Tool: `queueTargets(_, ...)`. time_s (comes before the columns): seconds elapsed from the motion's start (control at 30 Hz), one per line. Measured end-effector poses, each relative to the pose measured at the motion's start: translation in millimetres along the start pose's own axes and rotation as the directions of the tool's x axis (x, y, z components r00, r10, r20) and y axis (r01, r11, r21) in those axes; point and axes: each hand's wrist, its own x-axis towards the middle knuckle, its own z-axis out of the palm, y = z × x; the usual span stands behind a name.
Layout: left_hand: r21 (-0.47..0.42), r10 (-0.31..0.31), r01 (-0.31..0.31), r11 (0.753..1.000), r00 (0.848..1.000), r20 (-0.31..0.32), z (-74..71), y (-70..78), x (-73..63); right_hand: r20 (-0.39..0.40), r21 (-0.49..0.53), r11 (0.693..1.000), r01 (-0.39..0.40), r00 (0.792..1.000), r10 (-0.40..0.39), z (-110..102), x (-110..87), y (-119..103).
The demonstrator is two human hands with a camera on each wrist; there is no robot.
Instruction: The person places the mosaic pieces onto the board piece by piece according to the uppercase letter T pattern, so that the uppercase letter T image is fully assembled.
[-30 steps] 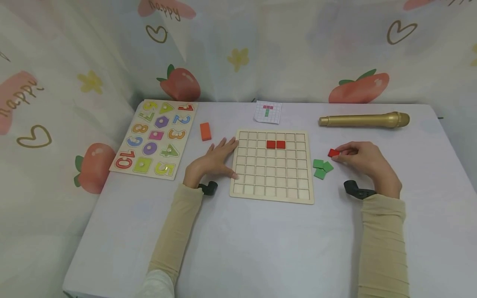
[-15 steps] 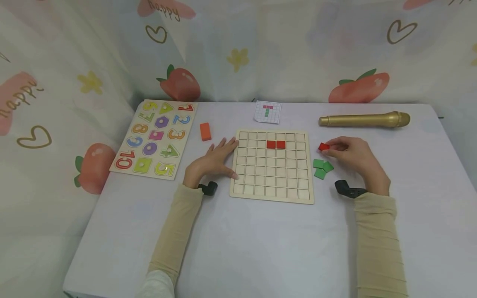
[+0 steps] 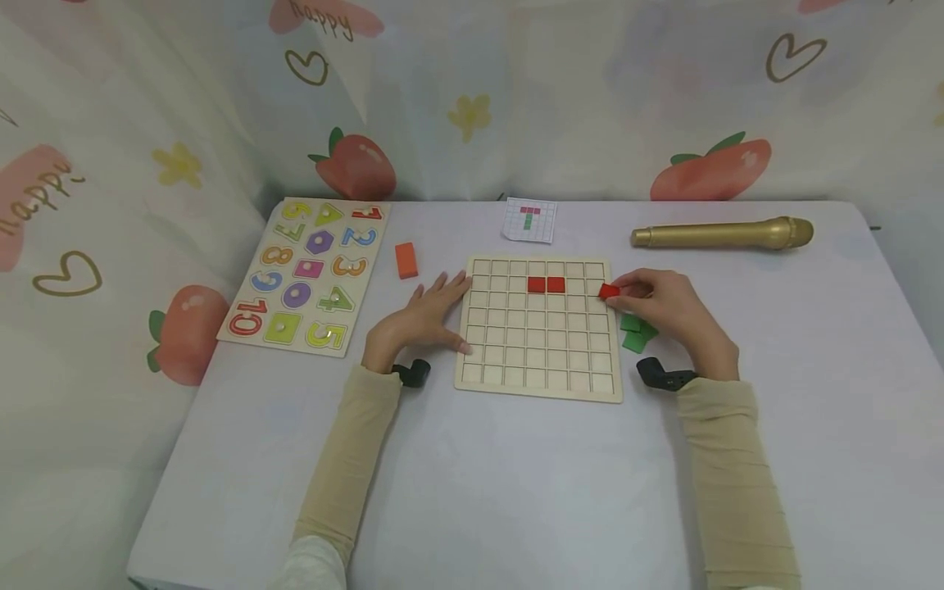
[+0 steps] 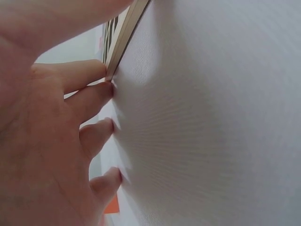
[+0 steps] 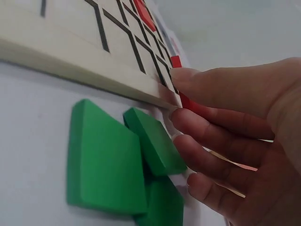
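A pale wooden grid board (image 3: pixel 537 352) lies in the middle of the table, with two red square tiles (image 3: pixel 546 285) side by side in its second row from the top. My right hand (image 3: pixel 667 307) pinches a third red tile (image 3: pixel 608 291) between thumb and fingers, over the board's right edge. Below that hand, several green square tiles (image 5: pixel 106 162) lie in a small overlapping pile just right of the board. My left hand (image 3: pixel 422 321) rests with spread fingers along the board's left edge; in the left wrist view its fingertips (image 4: pixel 107 94) touch the edge and tabletop.
Behind the board lies a small paper card (image 3: pixel 529 221) showing a red and green T pattern. An orange block (image 3: pixel 406 260) and a number-and-shape puzzle board (image 3: pixel 302 279) are at the left. A gold microphone (image 3: pixel 723 235) lies at the back right.
My right hand has carried the pinched red tile leftward, from right of the green tiles to the board's right edge. My left hand has stayed in place.
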Motion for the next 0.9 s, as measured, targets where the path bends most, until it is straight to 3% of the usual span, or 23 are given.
queueTargets(0.9, 0.007, 0.001, -0.001, 1.0, 1.0, -0.002, 2.5, -3.0, 1.1, 0.0, 0.001, 0.996, 0.093, 0.996, -0.093, 20, 4.7, -18)
